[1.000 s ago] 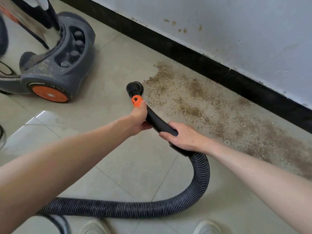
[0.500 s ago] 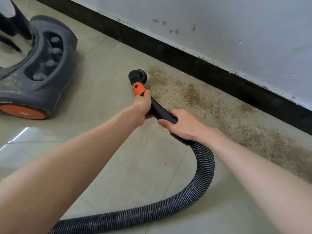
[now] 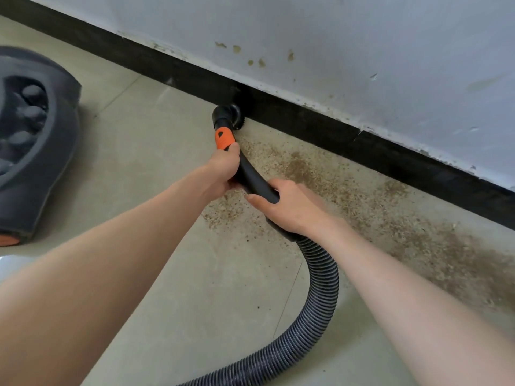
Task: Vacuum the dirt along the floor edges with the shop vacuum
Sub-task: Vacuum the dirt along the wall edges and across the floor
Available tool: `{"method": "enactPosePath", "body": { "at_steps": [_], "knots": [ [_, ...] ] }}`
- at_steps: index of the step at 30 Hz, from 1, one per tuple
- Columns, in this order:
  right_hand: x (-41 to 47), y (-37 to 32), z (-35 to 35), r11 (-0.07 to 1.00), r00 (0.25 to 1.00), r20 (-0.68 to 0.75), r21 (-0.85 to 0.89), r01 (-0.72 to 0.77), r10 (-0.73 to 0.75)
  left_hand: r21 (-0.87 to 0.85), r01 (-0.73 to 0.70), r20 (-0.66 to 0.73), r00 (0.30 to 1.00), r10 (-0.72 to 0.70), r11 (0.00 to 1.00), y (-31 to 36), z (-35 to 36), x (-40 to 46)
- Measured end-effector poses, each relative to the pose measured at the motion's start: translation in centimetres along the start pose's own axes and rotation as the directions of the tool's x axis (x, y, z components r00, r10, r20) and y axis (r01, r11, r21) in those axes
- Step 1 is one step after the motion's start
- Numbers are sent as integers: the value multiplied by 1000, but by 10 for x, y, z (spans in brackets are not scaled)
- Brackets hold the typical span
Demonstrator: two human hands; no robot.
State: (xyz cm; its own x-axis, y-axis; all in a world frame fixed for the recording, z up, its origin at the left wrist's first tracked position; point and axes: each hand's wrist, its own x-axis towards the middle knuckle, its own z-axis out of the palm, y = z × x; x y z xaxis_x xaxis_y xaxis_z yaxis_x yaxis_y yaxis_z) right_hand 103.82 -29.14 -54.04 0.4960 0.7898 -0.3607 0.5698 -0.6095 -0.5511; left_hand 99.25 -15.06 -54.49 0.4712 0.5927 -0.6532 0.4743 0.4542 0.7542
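Observation:
A black round brush nozzle [image 3: 230,114] with an orange collar [image 3: 223,138] touches the floor right at the black baseboard [image 3: 320,125]. My left hand [image 3: 223,169] grips the black curved handle [image 3: 255,179] just below the collar. My right hand [image 3: 287,207] grips the same handle lower down, where the ribbed hose [image 3: 320,296] begins. Brown dirt [image 3: 376,213] lies in a band on the tiles along the baseboard, to the right of the nozzle. The hose loops down to the bottom edge.
The grey shop vacuum base [image 3: 30,151] with an orange wheel [image 3: 8,240] stands at the left edge. A stained white wall [image 3: 362,51] rises above the baseboard. Beige floor tiles [image 3: 156,140] lie between the vacuum and the nozzle.
Both hands have pushed the nozzle forward, from the near edge of the dirt patch up to the baseboard. The view has shifted right, so the vacuum sits farther left.

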Motion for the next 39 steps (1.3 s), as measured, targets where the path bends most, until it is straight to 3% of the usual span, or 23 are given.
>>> {"method": "enactPosePath", "body": {
  "at_steps": [5,16,20,24,29,39],
  "knots": [
    [-26,17,8,989,994,-46,113,-93,98,118,15,48,999,-21,993,-9,22,-6],
    [-109,36,10,951,939,-162,109,-290,305,303,13,239,967,-89,953,-28,74,-57],
    [-109,36,28,948,928,-198,121,-296,315,368,-32,208,977,-49,929,-34,71,-48],
    [-105,26,36,938,938,-185,246,-245,294,403,-88,167,986,21,911,-35,65,-46],
    [-94,-3,23,951,975,-147,284,-123,169,418,-85,22,996,84,905,-1,34,-57],
    [-30,-53,36,976,998,-31,214,-42,50,340,-50,-112,989,93,939,10,-48,-24]
  ]
}}
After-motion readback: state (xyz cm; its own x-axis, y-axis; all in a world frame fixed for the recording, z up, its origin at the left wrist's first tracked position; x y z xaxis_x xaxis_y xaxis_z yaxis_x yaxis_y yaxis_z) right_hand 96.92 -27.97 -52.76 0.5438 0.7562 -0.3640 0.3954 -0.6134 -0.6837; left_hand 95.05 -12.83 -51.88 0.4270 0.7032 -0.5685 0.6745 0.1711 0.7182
